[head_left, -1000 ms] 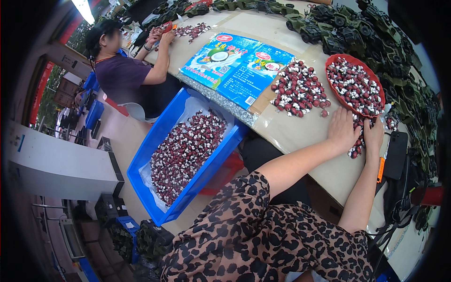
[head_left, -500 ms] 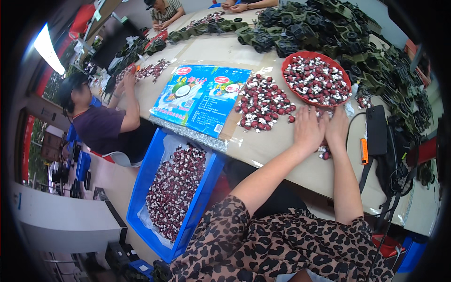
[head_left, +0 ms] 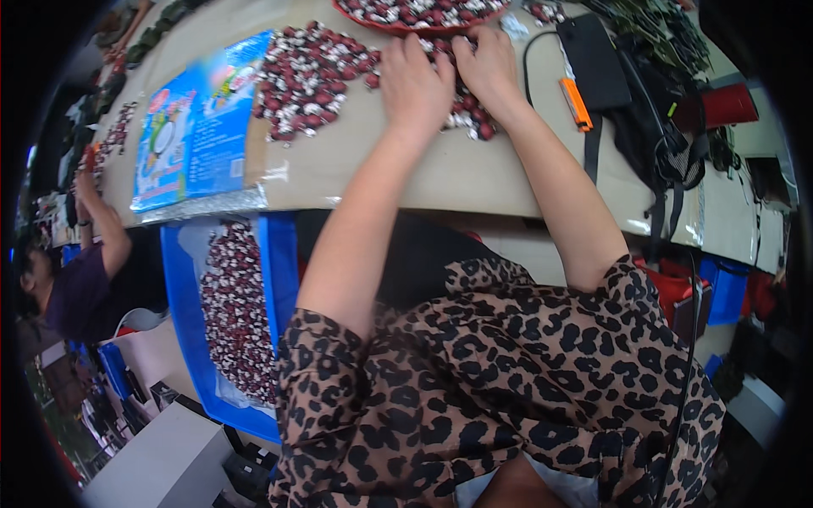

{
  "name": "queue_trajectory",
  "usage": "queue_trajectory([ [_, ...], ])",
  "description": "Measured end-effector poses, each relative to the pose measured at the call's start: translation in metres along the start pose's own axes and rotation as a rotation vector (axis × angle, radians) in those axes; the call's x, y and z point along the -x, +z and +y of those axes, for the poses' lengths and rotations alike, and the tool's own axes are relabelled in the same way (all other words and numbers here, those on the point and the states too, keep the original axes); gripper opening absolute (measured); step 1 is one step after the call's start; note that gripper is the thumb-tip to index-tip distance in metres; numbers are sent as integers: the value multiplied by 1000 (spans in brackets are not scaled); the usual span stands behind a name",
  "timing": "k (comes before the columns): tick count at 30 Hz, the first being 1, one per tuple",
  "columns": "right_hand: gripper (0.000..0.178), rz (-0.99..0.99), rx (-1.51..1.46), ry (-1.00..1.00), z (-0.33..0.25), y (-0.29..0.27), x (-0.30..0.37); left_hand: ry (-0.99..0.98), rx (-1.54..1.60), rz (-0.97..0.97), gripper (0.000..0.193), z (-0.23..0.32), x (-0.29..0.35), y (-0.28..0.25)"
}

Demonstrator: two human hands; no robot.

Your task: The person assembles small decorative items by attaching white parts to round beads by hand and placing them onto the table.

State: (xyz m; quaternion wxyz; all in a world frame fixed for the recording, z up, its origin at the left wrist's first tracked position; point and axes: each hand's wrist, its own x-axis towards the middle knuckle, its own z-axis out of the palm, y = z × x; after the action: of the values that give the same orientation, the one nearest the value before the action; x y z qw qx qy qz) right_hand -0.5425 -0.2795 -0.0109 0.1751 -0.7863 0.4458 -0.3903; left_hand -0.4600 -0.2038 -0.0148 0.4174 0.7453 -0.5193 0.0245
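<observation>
Both hands rest on a small pile of dark red and white round pieces (head_left: 467,114) in front of a red bowl. My left hand (head_left: 415,85) lies at the pile's left side, fingers apart and slightly bent over the pieces. Across from it, my right hand (head_left: 489,69) has its fingers apart and curved down onto the same pile. Some fingertips and the pieces under the palms are hidden. The red bowl (head_left: 406,29), full of similar pieces, is cut by the top edge. A larger spread of pieces (head_left: 301,80) lies left of my left hand.
Left of the spread is a blue printed sheet (head_left: 199,127). A blue bin (head_left: 284,279) of pieces stands below the table edge. At right lie a black phone-shaped device (head_left: 595,63), an orange item (head_left: 576,104) and a black bag (head_left: 648,144). Another person (head_left: 93,271) sits at far left.
My view has swung down and right, so the table sits higher in it. The hands have drawn a little apart over the small pile, and more of its pieces show between them.
</observation>
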Motion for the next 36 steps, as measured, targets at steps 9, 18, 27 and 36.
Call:
queue_trajectory([
  [9,31,56,78,-308,-59,-53,37,59,-20,45,38,5,7,-26],
  [18,14,-316,135,-491,-82,-10,29,-203,401,399,20,-14,38,-119],
  [27,16,-827,-834,58,-87,-20,25,-138,411,224,23,-12,58,-103],
  [36,25,-996,-1203,220,-79,-17,35,-28,404,205,30,-8,64,-102],
])
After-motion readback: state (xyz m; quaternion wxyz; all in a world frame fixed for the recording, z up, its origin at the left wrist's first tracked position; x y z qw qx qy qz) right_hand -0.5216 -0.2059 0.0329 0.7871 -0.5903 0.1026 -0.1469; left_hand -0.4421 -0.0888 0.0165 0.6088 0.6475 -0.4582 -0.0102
